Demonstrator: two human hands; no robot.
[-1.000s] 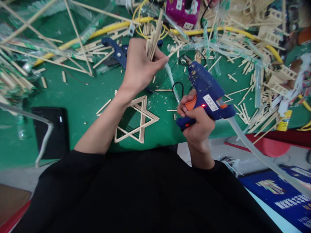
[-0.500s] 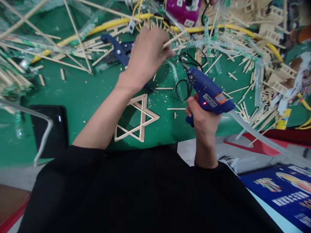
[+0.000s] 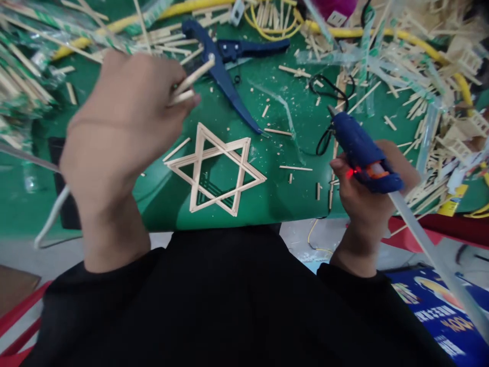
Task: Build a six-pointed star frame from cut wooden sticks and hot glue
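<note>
Between the fingers of my left hand (image 3: 130, 112) are short wooden sticks (image 3: 194, 77), held above the table's left part. My right hand (image 3: 367, 188) is wrapped round a blue glue gun (image 3: 361, 142), whose red light is lit and whose nozzle points up and left. A clear glue stick (image 3: 435, 260) runs out of its back. On the green table (image 3: 267, 206), between my hands, lies a six-pointed star (image 3: 240, 176) of layered wooden sticks. One loose stick (image 3: 177, 150) lies beside its upper left edge.
Blue-handled cutters (image 3: 229, 84) lie behind the star. A yellow cable (image 3: 397, 34) crosses the back among heaps of sticks and plastic wrappers. Small offcuts (image 3: 296, 167) lie right of the star. A black flat object (image 3: 63, 204) is at the left, partly behind my hand.
My left hand has moved left and nearer, off the star and cutters, still with sticks in it. My right hand and the glue gun have shifted right. The view has moved too.
</note>
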